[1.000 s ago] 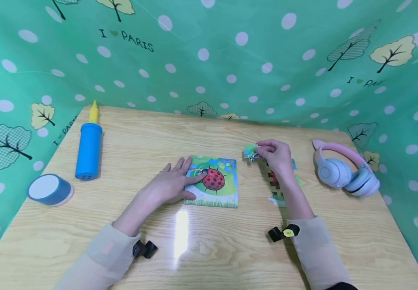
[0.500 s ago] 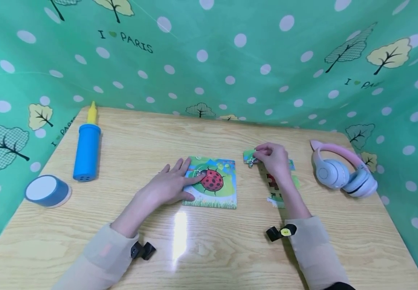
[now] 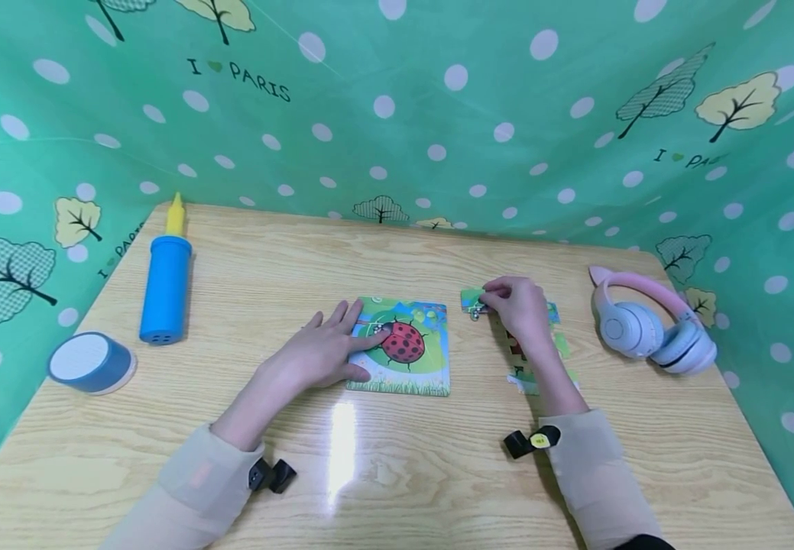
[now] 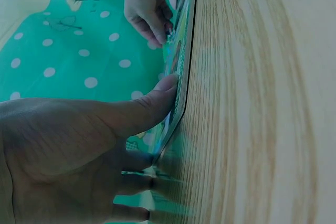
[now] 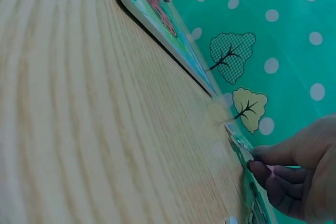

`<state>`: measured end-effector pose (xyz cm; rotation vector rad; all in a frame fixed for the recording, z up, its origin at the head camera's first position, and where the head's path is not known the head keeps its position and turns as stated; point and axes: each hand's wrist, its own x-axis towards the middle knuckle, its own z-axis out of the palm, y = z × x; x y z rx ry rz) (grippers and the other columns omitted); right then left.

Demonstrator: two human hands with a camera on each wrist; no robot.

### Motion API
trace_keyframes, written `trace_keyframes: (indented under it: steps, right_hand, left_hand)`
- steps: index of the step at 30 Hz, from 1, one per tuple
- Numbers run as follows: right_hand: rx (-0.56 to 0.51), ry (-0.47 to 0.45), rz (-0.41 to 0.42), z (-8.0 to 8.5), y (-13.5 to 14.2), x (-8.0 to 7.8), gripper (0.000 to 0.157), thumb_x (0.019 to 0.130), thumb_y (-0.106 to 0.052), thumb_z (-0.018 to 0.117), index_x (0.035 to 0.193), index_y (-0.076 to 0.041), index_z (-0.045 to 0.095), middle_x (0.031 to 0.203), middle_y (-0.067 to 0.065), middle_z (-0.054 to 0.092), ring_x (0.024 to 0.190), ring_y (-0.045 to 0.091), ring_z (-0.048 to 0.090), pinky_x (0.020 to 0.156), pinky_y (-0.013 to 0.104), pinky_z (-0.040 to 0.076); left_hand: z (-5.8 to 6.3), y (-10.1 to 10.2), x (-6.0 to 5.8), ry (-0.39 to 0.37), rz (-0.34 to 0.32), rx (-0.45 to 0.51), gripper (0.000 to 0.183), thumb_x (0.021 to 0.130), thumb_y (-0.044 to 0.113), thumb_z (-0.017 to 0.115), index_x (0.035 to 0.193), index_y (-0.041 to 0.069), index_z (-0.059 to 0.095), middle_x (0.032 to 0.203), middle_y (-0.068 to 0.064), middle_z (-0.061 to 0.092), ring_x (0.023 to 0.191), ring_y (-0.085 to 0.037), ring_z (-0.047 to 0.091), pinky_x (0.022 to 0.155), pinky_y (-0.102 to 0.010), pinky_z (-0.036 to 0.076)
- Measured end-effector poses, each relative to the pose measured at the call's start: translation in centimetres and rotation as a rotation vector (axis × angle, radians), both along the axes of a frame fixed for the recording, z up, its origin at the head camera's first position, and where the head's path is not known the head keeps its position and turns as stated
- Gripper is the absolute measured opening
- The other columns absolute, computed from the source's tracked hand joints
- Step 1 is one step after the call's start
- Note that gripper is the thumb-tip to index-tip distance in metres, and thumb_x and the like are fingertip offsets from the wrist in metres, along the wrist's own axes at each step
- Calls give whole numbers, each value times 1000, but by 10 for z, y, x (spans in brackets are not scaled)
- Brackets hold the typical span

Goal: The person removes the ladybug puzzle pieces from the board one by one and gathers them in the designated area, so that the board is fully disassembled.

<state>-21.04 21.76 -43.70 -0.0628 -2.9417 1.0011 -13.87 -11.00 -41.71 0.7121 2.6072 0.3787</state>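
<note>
My left hand (image 3: pixel 321 353) rests with spread fingers on the left side of a square ladybug puzzle board (image 3: pixel 406 344). Its thumb lies at the board's near edge in the left wrist view. To the right of the board, my right hand (image 3: pixel 522 312) pinches a green-and-blue puzzle piece (image 3: pixel 472 299) between thumb and index finger. That piece is at or just over the tabletop; I cannot tell which. Beneath and beside my right wrist lie more puzzle pieces (image 3: pixel 524 382), partly hidden by the forearm, among them a green piece (image 3: pixel 562 344).
A blue hand pump with a yellow nozzle (image 3: pixel 166 286) lies at the left of the wooden table (image 3: pixel 410 481). Nearer on that side stands a blue-and-white round object (image 3: pixel 92 362). Pink and light-blue headphones (image 3: pixel 633 328) lie at the right. Polka-dot cloth (image 3: pixel 397 137) hangs behind.
My right hand has come slightly nearer to me with the puzzle piece, which has moved down a little in view. My left hand has stayed on the board.
</note>
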Motion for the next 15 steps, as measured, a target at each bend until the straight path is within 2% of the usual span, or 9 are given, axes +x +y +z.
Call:
trace_keyframes:
  steps: [3, 10, 15]
  right_hand:
    - [22, 9, 5, 0, -1, 1, 21, 97, -19, 73, 111, -5, 78, 97, 16, 79, 79, 27, 76, 70, 34, 56]
    - [38, 10, 6, 0, -1, 1, 24, 97, -18, 71, 116, -5, 77, 94, 16, 79, 63, 22, 68, 54, 28, 45]
    - [39, 32, 4, 1, 0, 1, 24, 98, -18, 70, 118, -5, 76, 98, 16, 77, 66, 22, 65, 55, 28, 45]
  left_hand:
    - [0, 0, 0, -2, -1, -2, 70, 96, 44, 68, 159, 34, 38, 172, -23, 5, 160, -46, 9, 126, -68, 18]
    - [1, 1, -1, -4, -1, -2, 71, 96, 44, 68, 159, 34, 38, 172, -24, 5, 160, -46, 9, 126, -68, 18]
    - [0, 0, -1, -4, 2, 1, 71, 96, 44, 68, 159, 33, 38, 172, -23, 5, 160, -46, 9, 126, -69, 17]
